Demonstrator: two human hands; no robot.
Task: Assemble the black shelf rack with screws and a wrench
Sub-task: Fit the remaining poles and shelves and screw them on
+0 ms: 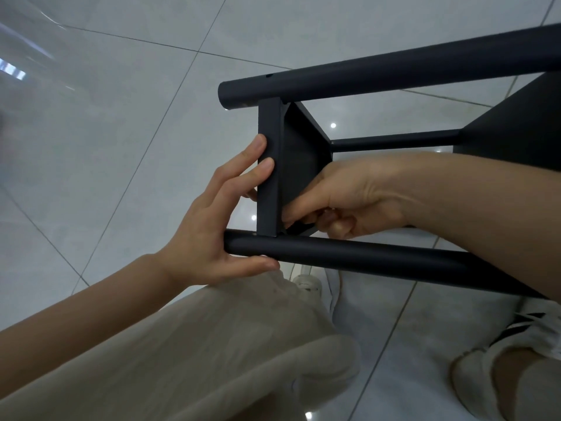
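Observation:
The black shelf rack (379, 71) lies on its side over my lap, two round tube legs running left to right with a small black shelf panel (299, 159) between them. My left hand (212, 223) holds the end of the near tube (364, 256), thumb under it and straight fingers pressed on the panel's outer rim. My right hand (343, 199) reaches inside the panel's near corner, fingers curled and pinching a small dark object there. Whether that object is a wrench or a screw is hidden by the fingers.
Glossy light grey floor tiles (121, 132) lie all around. My beige trousers (197, 344) fill the lower left, and white shoes (309, 284) sit beneath the rack. A second, larger black shelf (522, 123) is fixed at the right.

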